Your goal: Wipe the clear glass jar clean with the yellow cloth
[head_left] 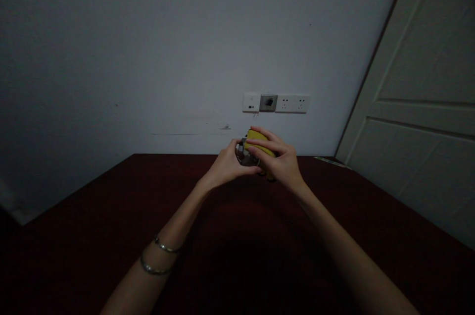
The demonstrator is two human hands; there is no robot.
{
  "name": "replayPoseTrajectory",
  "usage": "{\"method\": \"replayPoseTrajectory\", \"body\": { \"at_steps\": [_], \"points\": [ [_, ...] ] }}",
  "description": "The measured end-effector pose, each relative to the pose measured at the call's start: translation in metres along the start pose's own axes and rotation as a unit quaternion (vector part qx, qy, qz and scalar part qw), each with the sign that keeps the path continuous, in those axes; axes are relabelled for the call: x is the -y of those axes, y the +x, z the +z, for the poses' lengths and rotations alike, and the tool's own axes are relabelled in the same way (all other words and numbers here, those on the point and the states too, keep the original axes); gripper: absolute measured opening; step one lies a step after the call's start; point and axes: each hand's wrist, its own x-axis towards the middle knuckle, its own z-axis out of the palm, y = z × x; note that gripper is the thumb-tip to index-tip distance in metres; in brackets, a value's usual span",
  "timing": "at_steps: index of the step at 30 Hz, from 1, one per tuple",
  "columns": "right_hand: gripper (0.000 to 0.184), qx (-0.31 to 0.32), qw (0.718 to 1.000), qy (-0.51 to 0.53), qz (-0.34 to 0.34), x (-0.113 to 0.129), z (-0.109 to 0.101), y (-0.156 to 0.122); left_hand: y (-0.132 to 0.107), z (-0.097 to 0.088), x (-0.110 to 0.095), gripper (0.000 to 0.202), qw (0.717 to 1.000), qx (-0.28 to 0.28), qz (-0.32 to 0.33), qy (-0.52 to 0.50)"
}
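Observation:
Both hands hold up one small tool with yellow handles (261, 139) and a grey metal head (245, 155), above the far part of the table. Its exact kind is hard to make out in the dim light. My left hand (227, 162) curls around the metal end, its thumb reaching along the underside toward the yellow part. My right hand (282, 160) is closed over the yellow part, fingers laid across its top. Part of a second yellow handle (269, 175) shows below the right fingers. The fingers hide much of the tool.
A dark red table (230, 226) spreads beneath my arms and meets a white wall (178, 57). Socket plates (292, 104) are set in the wall behind my hands. A pale panelled door (419, 107) stands on the right. A thin flat strip (331, 161) lies at the table's far right edge.

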Motion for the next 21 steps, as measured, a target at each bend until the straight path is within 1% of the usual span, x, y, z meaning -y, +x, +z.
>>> {"method": "replayPoseTrajectory", "body": {
  "at_steps": [3, 4, 6, 9, 11, 16, 21],
  "points": [
    [0.021, 0.074, 0.995, -0.015, -0.058, 0.004, -0.002, -0.001, 0.001, -0.002, 0.0, 0.072, 1.0, 0.007, -0.012, -0.014],
    [0.021, 0.085, 0.994, -0.019, -0.067, 0.005, -0.002, -0.001, 0.001, -0.003, 0.0, 0.072, 1.0, 0.008, -0.011, -0.022],
    [0.021, 0.073, 0.995, -0.023, -0.061, 0.006, 0.0, -0.001, 0.001, -0.003, 0.001, 0.072, 1.0, 0.007, -0.003, -0.026],
    [0.019, 0.014, 1.0, -0.016, -0.016, 0.004, 0.002, -0.001, 0.0, -0.002, 0.001, 0.072, 1.0, 0.009, 0.015, -0.01],
    [0.018, -0.013, 1.0, -0.002, 0.016, 0.002, 0.003, 0.0, -0.001, -0.002, 0.001, 0.076, 0.999, 0.016, 0.037, 0.0],
    [0.017, -0.038, 0.993, 0.054, 0.093, -0.004, 0.0, 0.005, -0.002, -0.004, 0.0, 0.084, 0.997, 0.046, 0.068, 0.013],
    [0.021, -0.048, 0.983, 0.081, 0.155, -0.008, -0.003, 0.008, -0.002, -0.004, -0.001, 0.084, 0.995, 0.067, 0.077, 0.011]
  ]
}}
